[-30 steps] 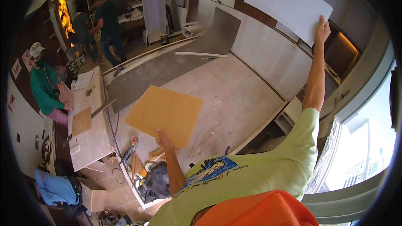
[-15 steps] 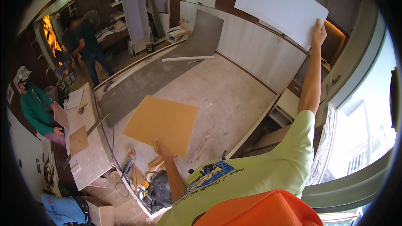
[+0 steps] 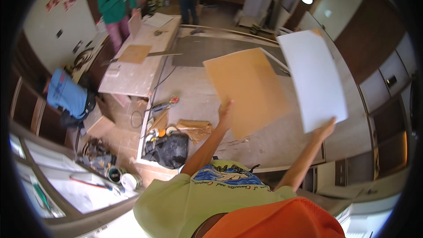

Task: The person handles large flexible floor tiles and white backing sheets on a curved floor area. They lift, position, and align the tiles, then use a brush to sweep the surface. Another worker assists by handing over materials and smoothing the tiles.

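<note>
My left hand [image 3: 225, 113] is closed on the lower left edge of a flat tan board [image 3: 252, 89], held up in front of me. A narrower white panel [image 3: 313, 77] stands tilted just right of it, gripped at its bottom edge by my right hand [image 3: 327, 128]. A patch of brown shows at the panel's top corner. Both pieces are held above a wide, dusty low platform [image 3: 185, 90]. Whether the two sheets touch cannot be told from here.
A workbench [image 3: 132, 74] at the left carries a small brown board [image 3: 135, 54]. An angle grinder [image 3: 167, 103], a black bag [image 3: 169, 150] and a crumpled brown bag [image 3: 194, 128] lie near the platform's left corner. A person in green [image 3: 110, 0] stands behind the bench; another in blue [image 3: 68, 92] bends down.
My right arm has come down from high at the right, bringing the white panel beside the tan board. The view has turned rightward in the scene's layout, so the bench appears higher.
</note>
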